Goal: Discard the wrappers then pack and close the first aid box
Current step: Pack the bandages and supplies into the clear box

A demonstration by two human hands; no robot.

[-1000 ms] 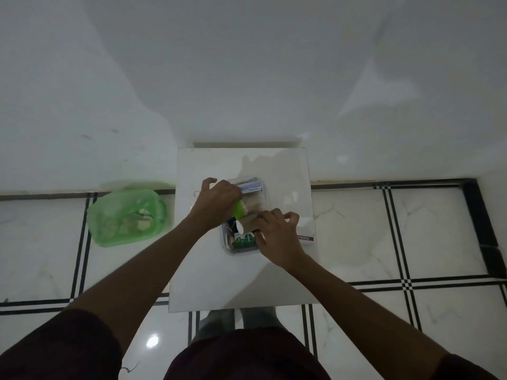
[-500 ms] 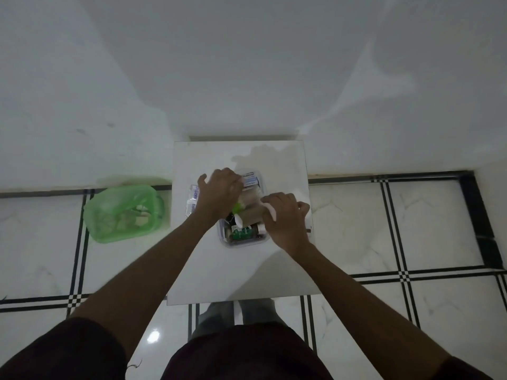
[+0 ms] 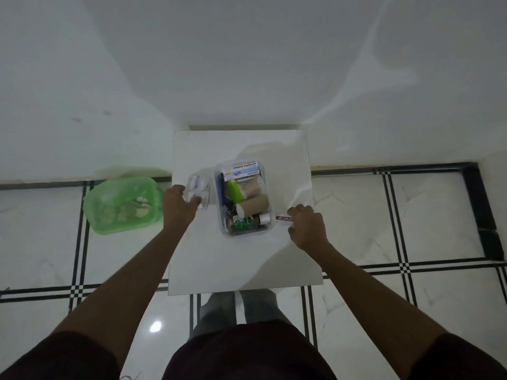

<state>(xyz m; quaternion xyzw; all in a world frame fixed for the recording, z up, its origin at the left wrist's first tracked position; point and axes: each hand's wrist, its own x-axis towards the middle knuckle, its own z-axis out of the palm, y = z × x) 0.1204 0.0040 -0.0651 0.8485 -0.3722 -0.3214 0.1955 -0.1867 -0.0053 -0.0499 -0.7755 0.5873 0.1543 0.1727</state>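
Centrally, clear first aid box (image 3: 222, 200) packed, seemingly lidless.

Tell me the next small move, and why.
Probably drop the ointment tube into the box: the right hand grips it just outside the right wall, the box is open, and the left hand already touches the clear lid.

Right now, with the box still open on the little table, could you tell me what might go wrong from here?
1. The ointment tube under the right hand lies outside the box; it could get left out.
2. The brown roll looks to sit high among the contents, so the clear lid at the left hand may not seat flat.
3. The box sits near the table edge; a hard press could shift it.
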